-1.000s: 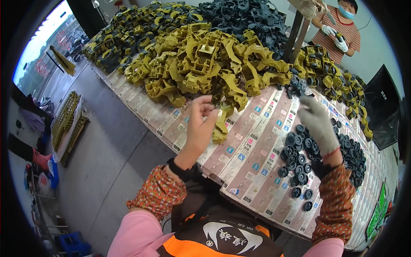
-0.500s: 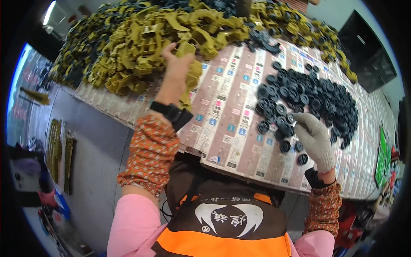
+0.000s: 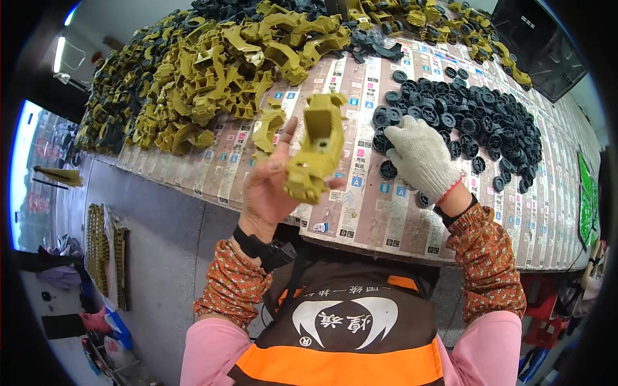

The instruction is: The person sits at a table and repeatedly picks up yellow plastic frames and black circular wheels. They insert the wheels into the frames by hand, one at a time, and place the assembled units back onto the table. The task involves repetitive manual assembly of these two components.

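My bare left hand (image 3: 267,186) holds an olive-yellow plastic toy vehicle body (image 3: 315,151) above the table, its hollow side facing up toward me. Just behind it, another curved yellow part (image 3: 267,130) lies on the table. At the left edge of the pile of black toy wheels (image 3: 486,122) is my right hand (image 3: 420,154), in a pale knitted glove. Its fingers are curled together, and whatever they hold is hidden beneath the glove. A few loose wheels lie beside it, one of them a black wheel (image 3: 387,170) near the fingers.
A big heap of yellow vehicle parts (image 3: 206,77) covers the table's far left, mixed with dark pieces. More yellow bodies (image 3: 431,26) lie at the far right, and black parts (image 3: 373,48) between. The table (image 3: 360,225) has a printed covering. A green sheet (image 3: 587,199) hangs at its right edge.
My left hand has come away from the yellow heap toward me, bringing a vehicle body. My right hand has moved left and farther away, onto the left edge of the wheel pile.
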The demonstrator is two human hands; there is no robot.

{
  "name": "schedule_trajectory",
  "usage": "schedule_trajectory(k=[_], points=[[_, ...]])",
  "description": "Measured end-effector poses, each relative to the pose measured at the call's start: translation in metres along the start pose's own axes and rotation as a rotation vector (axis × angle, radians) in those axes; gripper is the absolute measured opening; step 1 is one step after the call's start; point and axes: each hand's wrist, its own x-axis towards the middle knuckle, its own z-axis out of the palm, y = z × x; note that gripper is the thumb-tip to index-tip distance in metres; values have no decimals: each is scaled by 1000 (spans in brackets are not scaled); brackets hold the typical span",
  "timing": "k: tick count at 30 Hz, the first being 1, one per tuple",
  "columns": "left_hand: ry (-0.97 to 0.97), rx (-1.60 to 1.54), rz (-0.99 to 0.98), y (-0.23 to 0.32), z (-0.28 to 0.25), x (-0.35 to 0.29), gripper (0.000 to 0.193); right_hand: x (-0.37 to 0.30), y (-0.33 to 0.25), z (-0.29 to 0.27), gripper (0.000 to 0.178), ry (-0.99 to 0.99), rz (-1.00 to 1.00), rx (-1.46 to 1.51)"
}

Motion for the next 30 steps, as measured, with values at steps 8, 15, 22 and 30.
schedule_trajectory(k=[8, 15, 22, 30], points=[[84, 108, -67, -23, -23, -20, 72, -19, -27, -11, 13, 48, 88, 376], [246, 371, -155, -55, -16, -23, 64, -41, -71, -9, 27, 62, 435, 1284], [209, 626, -23, -80, -4, -26, 60, -48, -87, -4, 32, 108, 422, 1234], [193, 895, 141, -94, -3, -27, 69, -67, -91, 2, 38, 106, 368, 1027]])
